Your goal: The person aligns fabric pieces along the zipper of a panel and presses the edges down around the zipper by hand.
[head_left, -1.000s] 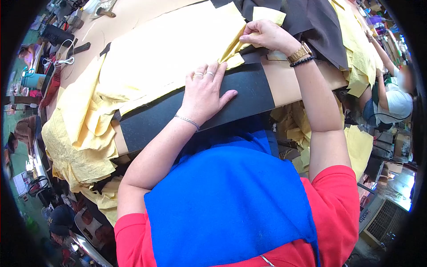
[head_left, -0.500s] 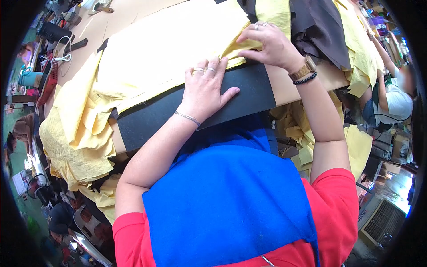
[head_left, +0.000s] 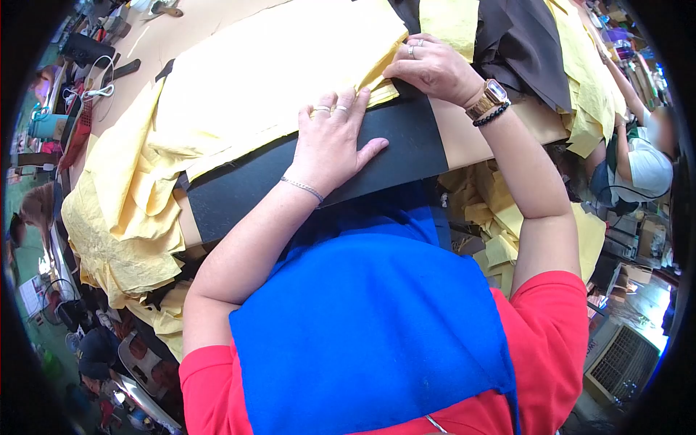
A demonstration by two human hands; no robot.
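Yellow fabric (head_left: 275, 72) lies in layers across the table, its near edge over a black board (head_left: 399, 141). My left hand (head_left: 332, 138) rests flat on that edge, fingers stretched out and thumb spread over the board. At the fabric's right corner, my right hand (head_left: 435, 71) pinches the raised edge between thumb and fingers. The fabric is folded up between the two hands. A dark cloth (head_left: 518, 51) lies to the right of my right hand, with a smaller yellow piece (head_left: 448, 25) beside it.
Crumpled yellow fabric (head_left: 130, 196) hangs over the table's left side. More yellow pieces (head_left: 583, 87) hang at the right and lie below the table. A brush (head_left: 167, 9), a black-handled tool (head_left: 125, 70) and a white cable (head_left: 101, 92) are at the upper left. Another person (head_left: 645, 163) stands at the far right.
My right hand opened slightly off the fabric edge, then closed on it again. The small yellow piece at the upper right lies further spread out. My left hand has stayed nearly in place.
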